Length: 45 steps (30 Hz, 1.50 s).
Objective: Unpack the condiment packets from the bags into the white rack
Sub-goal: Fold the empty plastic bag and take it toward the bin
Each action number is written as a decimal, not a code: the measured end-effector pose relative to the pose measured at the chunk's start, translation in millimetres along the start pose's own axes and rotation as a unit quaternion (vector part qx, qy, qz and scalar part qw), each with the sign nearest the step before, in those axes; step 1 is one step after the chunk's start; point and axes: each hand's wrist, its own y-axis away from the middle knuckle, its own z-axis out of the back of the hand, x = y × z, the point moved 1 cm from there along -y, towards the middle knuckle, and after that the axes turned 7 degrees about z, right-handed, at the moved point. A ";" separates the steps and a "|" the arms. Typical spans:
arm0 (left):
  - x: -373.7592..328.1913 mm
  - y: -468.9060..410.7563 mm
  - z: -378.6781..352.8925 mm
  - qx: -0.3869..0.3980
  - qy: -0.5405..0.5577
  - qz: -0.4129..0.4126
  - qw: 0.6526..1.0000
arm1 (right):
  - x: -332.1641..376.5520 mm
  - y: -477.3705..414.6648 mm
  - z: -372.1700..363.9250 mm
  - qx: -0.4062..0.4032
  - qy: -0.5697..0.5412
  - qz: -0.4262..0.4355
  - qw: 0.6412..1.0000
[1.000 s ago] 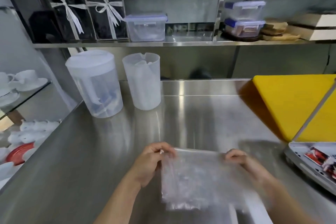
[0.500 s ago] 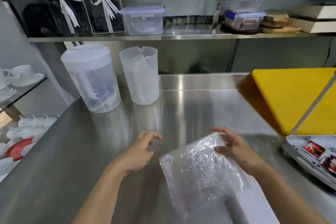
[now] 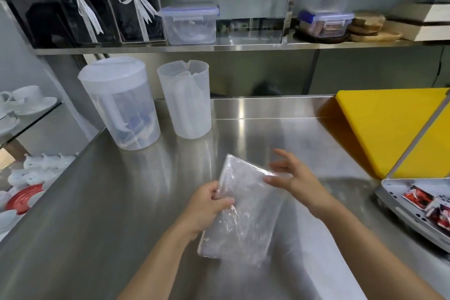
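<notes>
A clear, crinkled plastic bag, folded flat and seemingly empty, hangs just above the steel counter in front of me. My left hand pinches its left edge between thumb and fingers. My right hand hovers at the bag's upper right corner with fingers spread, fingertips touching or nearly touching the plastic. At the far right sits the white rack, partly cut off by the frame, with red condiment packets lying in it.
Two translucent plastic pitchers stand at the back left of the counter. Yellow cutting boards lie at the back right. A shelf above holds lidded containers and ribboned black boxes. White crockery sits beyond the counter's left edge.
My left hand, free half a second ago, now grips the bag's left edge. My right hand has let go and opened. The bag is folded narrower and turned more upright.
</notes>
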 end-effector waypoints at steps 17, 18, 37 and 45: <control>-0.3 12.7 -0.7 0.108 0.049 0.082 0.990 | -41.6 16.7 4.0 0.089 -0.228 -0.144 0.959; 0.3 13.8 -1.3 0.118 0.022 0.079 0.990 | -42.9 17.2 5.5 0.089 -0.239 -0.144 0.956; 5.7 17.2 -30.5 0.072 0.158 0.072 0.982 | -58.7 44.4 28.1 0.048 -0.212 -0.098 0.971; 28.5 18.1 -68.5 0.152 0.003 0.190 0.970 | -74.2 80.3 60.6 0.051 -0.051 -0.063 0.995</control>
